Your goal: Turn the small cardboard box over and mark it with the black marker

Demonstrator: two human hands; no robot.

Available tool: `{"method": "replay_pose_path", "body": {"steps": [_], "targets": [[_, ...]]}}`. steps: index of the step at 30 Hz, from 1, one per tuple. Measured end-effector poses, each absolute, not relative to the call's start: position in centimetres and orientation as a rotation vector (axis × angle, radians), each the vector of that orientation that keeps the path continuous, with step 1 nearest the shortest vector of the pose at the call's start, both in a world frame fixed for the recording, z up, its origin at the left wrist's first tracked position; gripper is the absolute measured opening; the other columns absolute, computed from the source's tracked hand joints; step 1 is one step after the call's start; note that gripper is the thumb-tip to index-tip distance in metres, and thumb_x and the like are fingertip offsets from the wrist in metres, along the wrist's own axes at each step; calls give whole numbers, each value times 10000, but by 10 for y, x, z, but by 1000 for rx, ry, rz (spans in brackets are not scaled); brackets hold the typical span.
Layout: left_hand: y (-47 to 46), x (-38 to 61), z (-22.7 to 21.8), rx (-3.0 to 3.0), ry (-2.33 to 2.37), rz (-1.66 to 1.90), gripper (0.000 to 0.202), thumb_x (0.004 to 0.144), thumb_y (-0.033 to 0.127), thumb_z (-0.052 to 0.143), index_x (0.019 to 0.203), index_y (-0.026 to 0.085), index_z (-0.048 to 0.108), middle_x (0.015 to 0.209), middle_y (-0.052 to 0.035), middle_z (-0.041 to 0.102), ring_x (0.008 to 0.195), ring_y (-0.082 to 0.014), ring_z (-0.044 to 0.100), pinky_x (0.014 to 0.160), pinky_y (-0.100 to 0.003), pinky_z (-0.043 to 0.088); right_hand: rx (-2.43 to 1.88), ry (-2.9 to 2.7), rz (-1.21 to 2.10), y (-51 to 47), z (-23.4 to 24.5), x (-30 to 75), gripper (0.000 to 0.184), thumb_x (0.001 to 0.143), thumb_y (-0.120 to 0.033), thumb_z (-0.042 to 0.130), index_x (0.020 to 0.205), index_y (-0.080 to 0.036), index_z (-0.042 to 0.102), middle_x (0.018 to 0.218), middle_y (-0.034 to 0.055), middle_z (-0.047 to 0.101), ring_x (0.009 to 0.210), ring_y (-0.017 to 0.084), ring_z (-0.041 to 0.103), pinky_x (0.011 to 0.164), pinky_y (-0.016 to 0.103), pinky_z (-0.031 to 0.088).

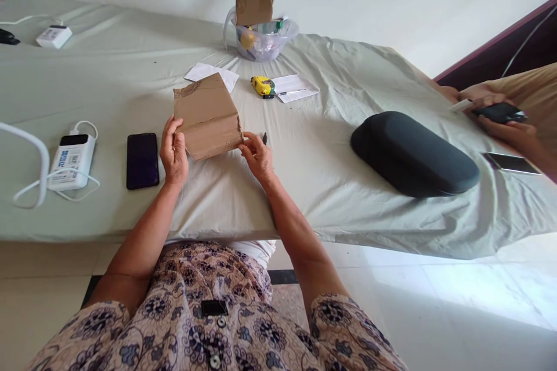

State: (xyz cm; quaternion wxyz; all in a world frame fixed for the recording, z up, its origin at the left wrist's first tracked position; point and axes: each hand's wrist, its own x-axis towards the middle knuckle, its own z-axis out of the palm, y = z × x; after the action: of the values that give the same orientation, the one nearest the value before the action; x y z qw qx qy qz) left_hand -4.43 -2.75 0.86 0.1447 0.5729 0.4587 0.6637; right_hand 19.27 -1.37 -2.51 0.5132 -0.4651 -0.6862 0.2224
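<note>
A folded piece of brown cardboard (207, 113) is held just above the cloth-covered table (313, 174). My left hand (173, 152) grips its left lower edge, fingers closed on it. My right hand (256, 155) pinches its right lower corner. A dark pen (264, 138) lies on the cloth just behind my right hand. A black phone (142, 160) lies flat to the left of my left hand.
A white power bank (72, 160) with cable sits far left. A yellow tape measure (262, 86) and papers (297, 87) lie behind. A clear bowl (261, 40) holds a cardboard box. A black padded case (413, 153) lies right. Another person's hands (496, 116) hold a dark device at the right edge.
</note>
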Motion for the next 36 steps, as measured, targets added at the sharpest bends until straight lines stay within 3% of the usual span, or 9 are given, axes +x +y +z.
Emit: {"method": "replay_pose_path", "body": {"steps": [6,10,14,19,23,28,32,36], "targets": [[-32,-38,9,1576,1255,1880,601,951,683,451,1261,205,644,1427,-136,612,1381,-250,540,1200,-392,390,-1057,-1508,486,-14,-27,191,521,920,-614,570,1314,-274,549,827,-14,640,646,107,605,627,253,548],[-34,-30,2,1442,1204,1728,607,924,697,493,1323,252,601,1459,-124,585,1347,-268,565,1060,-388,530,-1067,-1506,414,-12,-30,188,852,858,-637,654,1544,-288,288,989,23,669,687,117,612,588,243,548],[-30,-24,-11,1303,1138,1630,632,911,734,467,1372,310,552,1481,-115,557,1318,-269,583,875,-352,617,-1060,-1565,408,-11,-34,181,1061,846,-676,640,1616,-298,15,1200,84,665,726,128,619,549,239,535],[-25,-24,-19,1244,1083,1574,663,899,761,448,1411,346,518,1485,-119,551,1306,-271,595,857,-386,634,-1104,-1636,323,-13,-34,178,1204,800,-748,633,1613,-286,-126,1432,189,551,791,145,637,608,278,566],[-24,-26,-19,1186,1037,1562,636,903,745,469,1397,348,523,1422,-115,598,1247,-257,633,834,-371,637,-1170,-1694,195,-16,-34,177,1297,728,-790,670,1614,-264,-118,1594,270,356,888,188,650,689,336,583],[-23,-27,-19,1079,980,1537,617,888,726,524,1369,340,535,1386,-106,625,1186,-249,669,800,-355,638,-1184,-1680,133,-18,-35,174,1330,649,-797,727,1614,-215,22,1620,295,296,1116,296,632,759,382,578],[-20,-29,-22,1071,967,1504,621,891,730,512,1383,351,511,1438,-106,597,1226,-261,659,830,-373,633,-1181,-1668,104,-19,-32,173,1201,713,-763,707,1605,-233,102,1589,273,371,1034,271,648,773,395,582],[-15,-31,-32,1042,993,1455,701,874,755,515,1443,355,437,1505,-133,541,1287,-277,627,885,-406,618,-1127,-1653,81,-22,-27,175,878,859,-673,622,1558,-260,287,1407,200,585,840,196,646,779,381,596]]}}
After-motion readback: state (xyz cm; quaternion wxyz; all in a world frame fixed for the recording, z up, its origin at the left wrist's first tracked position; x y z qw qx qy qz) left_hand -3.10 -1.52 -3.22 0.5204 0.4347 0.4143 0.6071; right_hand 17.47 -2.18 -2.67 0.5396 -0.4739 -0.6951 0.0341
